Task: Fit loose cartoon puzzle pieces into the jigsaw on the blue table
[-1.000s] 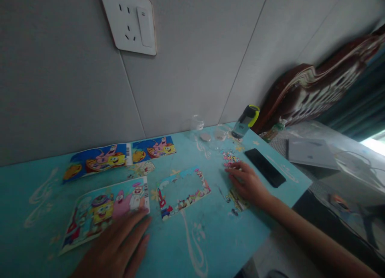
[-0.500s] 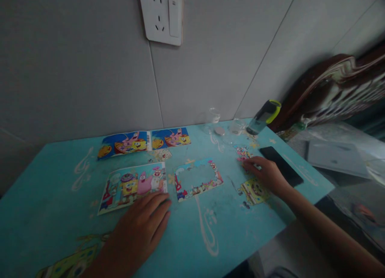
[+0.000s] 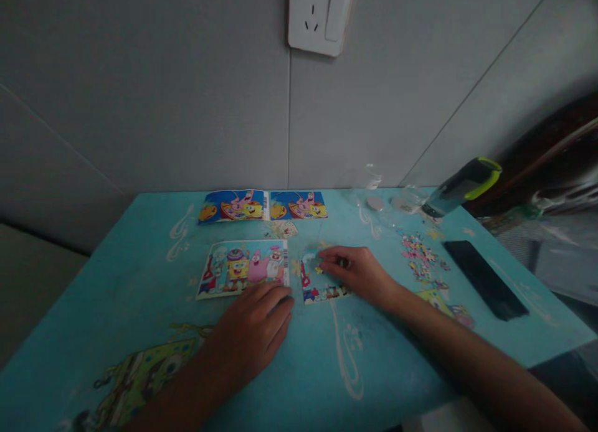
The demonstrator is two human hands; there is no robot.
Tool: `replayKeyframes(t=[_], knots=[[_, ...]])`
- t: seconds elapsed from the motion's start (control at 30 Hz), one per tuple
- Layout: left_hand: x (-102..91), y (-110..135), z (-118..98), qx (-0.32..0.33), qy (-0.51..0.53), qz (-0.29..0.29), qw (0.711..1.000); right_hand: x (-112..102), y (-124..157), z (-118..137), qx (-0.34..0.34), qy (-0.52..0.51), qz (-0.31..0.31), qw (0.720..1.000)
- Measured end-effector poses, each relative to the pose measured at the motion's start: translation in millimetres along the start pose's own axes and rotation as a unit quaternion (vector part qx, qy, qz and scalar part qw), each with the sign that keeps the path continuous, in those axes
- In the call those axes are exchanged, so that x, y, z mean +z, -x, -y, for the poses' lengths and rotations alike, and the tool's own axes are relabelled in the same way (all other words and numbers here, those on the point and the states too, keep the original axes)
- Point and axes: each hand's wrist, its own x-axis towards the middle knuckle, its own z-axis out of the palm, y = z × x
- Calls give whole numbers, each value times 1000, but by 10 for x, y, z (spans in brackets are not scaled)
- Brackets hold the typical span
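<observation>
My left hand lies with its fingers stretched out at the lower right corner of a cartoon picture card. To the right of that card is a partly assembled jigsaw puzzle, a printed border around a bare middle. My right hand is over this puzzle, thumb and fingers pinched on a small jigsaw piece with some yellow on it. The hand hides the puzzle's right side. Loose jigsaw pieces lie in a pile further right.
Two blue cartoon cards lie near the wall. A clear cup, a round lid and a dark bottle with a yellow-green rim are at the back right. A black phone lies on the right side of the table.
My right hand has moved left from the loose pieces to the puzzle, carrying a small piece. The left hand stays by the picture card. The view has turned left.
</observation>
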Motion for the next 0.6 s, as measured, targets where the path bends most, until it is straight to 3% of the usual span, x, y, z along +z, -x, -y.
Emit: replayKeyframes(t=[0.17, 0.37, 0.5, 0.6], knots=[[-35, -48, -42, -8, 0, 5, 1000, 131, 119, -44, 10, -32, 27, 999], [-18, -81, -89, -38, 16, 3, 999, 146, 103, -38, -5, -20, 11, 1000], [1, -29, -85, -47, 32, 0, 998, 20, 75, -52, -8, 2, -9, 1000], [8, 4, -68, -38, 32, -16, 999, -203, 86, -111, 13, 52, -86, 995]])
